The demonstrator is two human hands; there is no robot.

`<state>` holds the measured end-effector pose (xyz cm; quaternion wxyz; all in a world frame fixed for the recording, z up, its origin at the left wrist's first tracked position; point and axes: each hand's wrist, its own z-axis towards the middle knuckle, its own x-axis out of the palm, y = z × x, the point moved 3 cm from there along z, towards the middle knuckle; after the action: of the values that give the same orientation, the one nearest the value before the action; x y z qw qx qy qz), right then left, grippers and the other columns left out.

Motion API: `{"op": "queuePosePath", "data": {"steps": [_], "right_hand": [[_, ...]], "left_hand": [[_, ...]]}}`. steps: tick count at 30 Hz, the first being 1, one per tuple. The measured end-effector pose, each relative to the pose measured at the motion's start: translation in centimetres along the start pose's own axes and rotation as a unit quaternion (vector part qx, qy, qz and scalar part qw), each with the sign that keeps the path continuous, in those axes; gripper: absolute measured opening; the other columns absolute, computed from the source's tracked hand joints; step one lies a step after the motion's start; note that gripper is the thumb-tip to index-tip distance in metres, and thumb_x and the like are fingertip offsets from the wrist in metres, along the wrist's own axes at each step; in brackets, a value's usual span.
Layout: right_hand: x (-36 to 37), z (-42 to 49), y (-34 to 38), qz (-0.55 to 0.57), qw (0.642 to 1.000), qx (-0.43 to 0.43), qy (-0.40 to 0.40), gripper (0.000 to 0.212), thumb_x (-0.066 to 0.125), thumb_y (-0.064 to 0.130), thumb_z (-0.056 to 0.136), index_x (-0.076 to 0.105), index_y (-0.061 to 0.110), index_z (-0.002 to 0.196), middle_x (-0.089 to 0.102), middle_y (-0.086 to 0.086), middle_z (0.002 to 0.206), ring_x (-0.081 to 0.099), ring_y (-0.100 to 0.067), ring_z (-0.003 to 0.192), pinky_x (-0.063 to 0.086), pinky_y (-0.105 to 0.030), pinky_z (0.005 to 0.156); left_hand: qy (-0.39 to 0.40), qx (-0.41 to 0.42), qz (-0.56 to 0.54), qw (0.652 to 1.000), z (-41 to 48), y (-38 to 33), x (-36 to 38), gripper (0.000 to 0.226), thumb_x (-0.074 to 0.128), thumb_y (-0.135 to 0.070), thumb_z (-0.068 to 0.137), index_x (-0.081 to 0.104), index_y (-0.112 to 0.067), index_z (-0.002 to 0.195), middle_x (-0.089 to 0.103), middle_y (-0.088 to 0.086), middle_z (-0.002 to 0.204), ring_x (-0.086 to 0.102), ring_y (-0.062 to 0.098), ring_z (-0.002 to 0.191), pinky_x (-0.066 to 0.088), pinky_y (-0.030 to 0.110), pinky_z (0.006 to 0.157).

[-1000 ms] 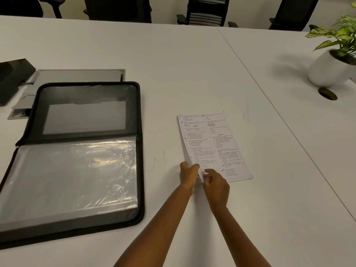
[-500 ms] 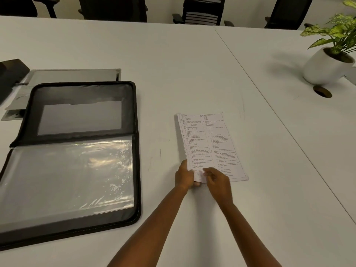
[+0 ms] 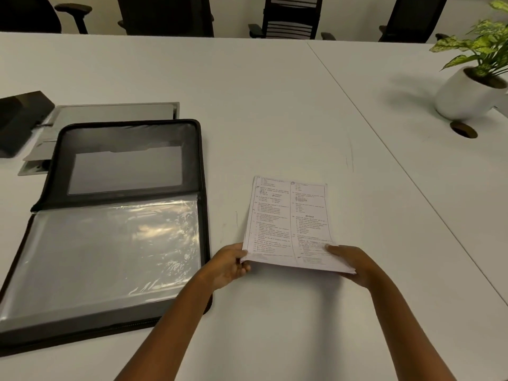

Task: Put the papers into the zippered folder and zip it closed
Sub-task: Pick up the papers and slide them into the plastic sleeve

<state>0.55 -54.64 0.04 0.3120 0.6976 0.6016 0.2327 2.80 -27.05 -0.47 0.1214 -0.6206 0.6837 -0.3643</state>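
Both my hands grasping papers [image 3: 288, 224] near edge, left hand [image 3: 228, 266] and right hand [image 3: 354, 264] at corners, keeping stack square; zippered folder [image 3: 110, 229] open left of papers, ready for loading

arms: I see both bare forearms reaching forward from the bottom edge, converging slightly | left hand [image 3: 229, 266]: fingers curled, pinching the papers' [image 3: 288, 224] near-left corner | right hand [image 3: 354, 264]: thumb on top, fingers beneath the near-right corner | wrists: roughly level, apart

White printed papers [image 3: 288, 224]; black folder [image 3: 202, 166].
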Motion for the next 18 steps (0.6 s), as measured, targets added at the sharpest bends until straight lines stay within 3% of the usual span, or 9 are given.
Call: {"op": "queuePosePath", "data": {"steps": [3, 5, 7, 9, 12, 15, 18], "right_hand": [[1.6, -0.2, -0.2, -0.064, 0.997, -0.024, 0.023, 0.023, 0.058, 0.008, 0.086, 0.058, 0.0, 0.108, 0.065, -0.017, 0.113, 0.068, -0.024, 0.081, 0.057, -0.029, 0.062], [2.6, -0.8, -0.7, -0.093, 0.994, -0.05, 0.017, 0.028, 0.058, 0.008, 0.086, 0.056, -0.001, 0.113, 0.062, -0.019, 0.119, 0.065, -0.033, 0.094, 0.055, -0.043, 0.082], [3.4, -1.5, -1.4, -0.091, 0.994, -0.066, 0.015, 0.034, 0.058, 0.008, 0.086, 0.053, 0.002, 0.12, 0.062, -0.019, 0.119, 0.062, -0.037, 0.102, 0.049, -0.053, 0.093], [3.9, -2.4, -2.1, -0.094, 0.992, -0.08, 0.005, 0.036, 0.059, 0.008, 0.086, 0.052, 0.006, 0.121, 0.063, -0.017, 0.117, 0.062, -0.037, 0.101, 0.049, -0.055, 0.092], [4.8, -3.6, -2.6, -0.096, 0.988, -0.12, -0.026, 0.031, 0.059, 0.004, 0.085, 0.055, 0.008, 0.115, 0.064, -0.016, 0.114, 0.064, -0.033, 0.094, 0.056, -0.043, 0.078], [5.8, -4.7, -2.1, -0.104, 0.967, -0.223, -0.069, 0.026, 0.055, 0.0, 0.085, 0.059, 0.014, 0.106, 0.066, -0.011, 0.106, 0.064, -0.03, 0.09, 0.053, -0.025, 0.068], [6.7, -5.5, -1.0, -0.051, 0.947, -0.297, -0.111, 0.029, 0.055, 0.0, 0.085, 0.058, 0.023, 0.102, 0.065, -0.001, 0.099, 0.064, -0.015, 0.088, 0.055, -0.016, 0.065]], "left_hand": [[0.019, -0.02, 0.025, 0.999, -1.1, 0.7, -0.6, 0.03, 0.039, -0.002, 0.096, 0.049, -0.001, 0.124, 0.065, 0.011, 0.097, 0.065, 0.011, 0.054, 0.056, 0.018, 0.049], [0.015, -0.016, 0.052, 0.998, -1.6, 1.1, -0.9, 0.032, 0.042, -0.001, 0.094, 0.047, 0.001, 0.126, 0.063, 0.017, 0.113, 0.067, 0.023, 0.088, 0.06, 0.028, 0.07], [-0.009, 0.01, 0.087, 0.996, -1.8, 1.1, -1.3, 0.037, 0.045, 0.0, 0.093, 0.044, 0.001, 0.13, 0.055, 0.019, 0.131, 0.056, 0.032, 0.116, 0.049, 0.039, 0.096], [-0.032, 0.039, 0.089, 0.995, -1.9, 0.8, -1.8, 0.038, 0.046, 0.0, 0.093, 0.044, 0.001, 0.131, 0.052, 0.021, 0.134, 0.052, 0.035, 0.121, 0.042, 0.045, 0.105], [-0.064, 0.082, 0.049, 0.993, -2.1, 0.1, -2.3, 0.035, 0.046, 0.0, 0.093, 0.047, 0.001, 0.128, 0.053, 0.023, 0.132, 0.053, 0.037, 0.119, 0.042, 0.049, 0.104], [-0.094, 0.15, 0.032, 0.984, -2.6, -1.2, -2.1, 0.036, 0.047, 0.001, 0.092, 0.048, -0.001, 0.128, 0.055, 0.02, 0.13, 0.055, 0.035, 0.117, 0.044, 0.05, 0.101], [-0.115, 0.241, 0.028, 0.963, -3.3, -3.2, -1.3, 0.033, 0.049, -0.004, 0.092, 0.051, -0.009, 0.125, 0.06, 0.009, 0.12, 0.06, 0.023, 0.106, 0.051, 0.038, 0.09]]}}
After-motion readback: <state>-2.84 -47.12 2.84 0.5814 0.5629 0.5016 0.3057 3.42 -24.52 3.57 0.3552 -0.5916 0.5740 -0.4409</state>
